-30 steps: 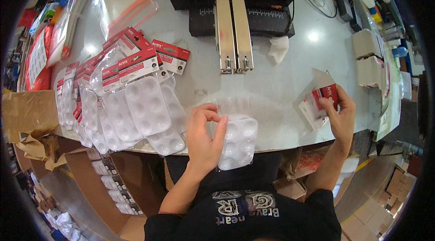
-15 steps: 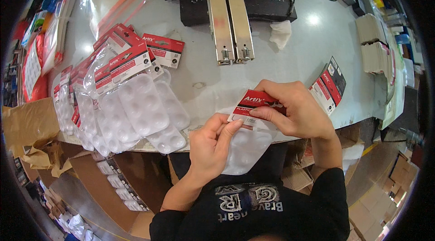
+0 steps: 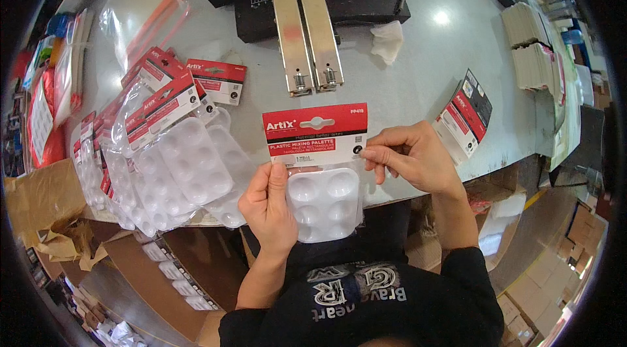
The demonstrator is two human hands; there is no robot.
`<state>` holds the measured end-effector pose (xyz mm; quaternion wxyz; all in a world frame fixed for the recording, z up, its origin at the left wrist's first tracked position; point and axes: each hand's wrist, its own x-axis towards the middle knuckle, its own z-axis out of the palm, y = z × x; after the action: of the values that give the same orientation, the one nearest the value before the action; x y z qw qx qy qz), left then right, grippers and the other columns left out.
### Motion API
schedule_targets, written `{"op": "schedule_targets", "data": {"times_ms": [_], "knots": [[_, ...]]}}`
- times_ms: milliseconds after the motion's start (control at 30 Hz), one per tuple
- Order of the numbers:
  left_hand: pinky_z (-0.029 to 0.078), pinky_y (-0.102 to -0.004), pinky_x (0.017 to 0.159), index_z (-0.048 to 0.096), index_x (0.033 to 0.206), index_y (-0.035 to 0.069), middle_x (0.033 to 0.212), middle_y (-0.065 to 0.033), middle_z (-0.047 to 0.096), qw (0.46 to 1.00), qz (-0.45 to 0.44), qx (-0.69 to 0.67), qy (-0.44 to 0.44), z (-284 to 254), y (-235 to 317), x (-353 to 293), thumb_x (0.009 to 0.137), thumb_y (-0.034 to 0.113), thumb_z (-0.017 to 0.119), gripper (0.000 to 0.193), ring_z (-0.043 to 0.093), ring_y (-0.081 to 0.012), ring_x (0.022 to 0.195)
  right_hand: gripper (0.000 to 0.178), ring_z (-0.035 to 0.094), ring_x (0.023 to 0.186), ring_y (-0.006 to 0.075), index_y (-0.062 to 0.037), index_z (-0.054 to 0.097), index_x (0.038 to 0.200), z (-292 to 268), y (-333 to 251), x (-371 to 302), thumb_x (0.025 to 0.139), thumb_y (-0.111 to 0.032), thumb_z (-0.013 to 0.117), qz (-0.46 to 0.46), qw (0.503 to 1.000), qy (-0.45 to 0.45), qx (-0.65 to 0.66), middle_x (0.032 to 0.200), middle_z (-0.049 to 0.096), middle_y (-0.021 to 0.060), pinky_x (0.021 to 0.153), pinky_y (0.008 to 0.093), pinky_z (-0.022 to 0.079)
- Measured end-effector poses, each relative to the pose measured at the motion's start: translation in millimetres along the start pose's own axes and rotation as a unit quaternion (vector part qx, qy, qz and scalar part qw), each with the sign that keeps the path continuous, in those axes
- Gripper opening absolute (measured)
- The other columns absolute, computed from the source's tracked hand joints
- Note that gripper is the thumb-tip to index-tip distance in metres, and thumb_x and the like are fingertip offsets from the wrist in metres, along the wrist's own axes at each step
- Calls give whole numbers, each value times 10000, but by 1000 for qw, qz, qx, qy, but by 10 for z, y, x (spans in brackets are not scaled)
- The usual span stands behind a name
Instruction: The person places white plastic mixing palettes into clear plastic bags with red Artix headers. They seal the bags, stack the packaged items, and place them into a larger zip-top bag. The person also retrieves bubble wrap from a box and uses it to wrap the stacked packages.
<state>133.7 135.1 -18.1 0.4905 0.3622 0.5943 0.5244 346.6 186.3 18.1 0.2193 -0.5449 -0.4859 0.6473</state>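
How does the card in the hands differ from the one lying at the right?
The held card is between the left hand and right hand; the lying card rests on the table. The held card runs nearly level across the view; the lying card is steeply slanted. The held card has a white palette just below it; the lying card has none. Both show red, black and white areas.

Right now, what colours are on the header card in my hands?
The header card is red, with a black stripe across it and a white bottom; see head view.
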Motion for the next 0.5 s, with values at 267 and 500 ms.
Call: {"op": "schedule_targets", "data": {"times_ms": [267,500], "knots": [[427,-203,687,626,909,-57,820,-21,648,1000,-19,3,1,30,-15,0,973,138,506,238,524,-59,741,134,606,608,91,53,646,891,40,81,16,880,-74,607,-55,998,23,-1,728,653,70,575,226,479],[422,-202,679,584,920,-38,800,-39,637,998,-1,57,-17,-3,11,-28,971,157,507,216,519,-53,730,108,579,584,81,33,626,844,52,119,-31,859,-73,611,-90,994,31,-45,697,626,45,567,222,465]]}}
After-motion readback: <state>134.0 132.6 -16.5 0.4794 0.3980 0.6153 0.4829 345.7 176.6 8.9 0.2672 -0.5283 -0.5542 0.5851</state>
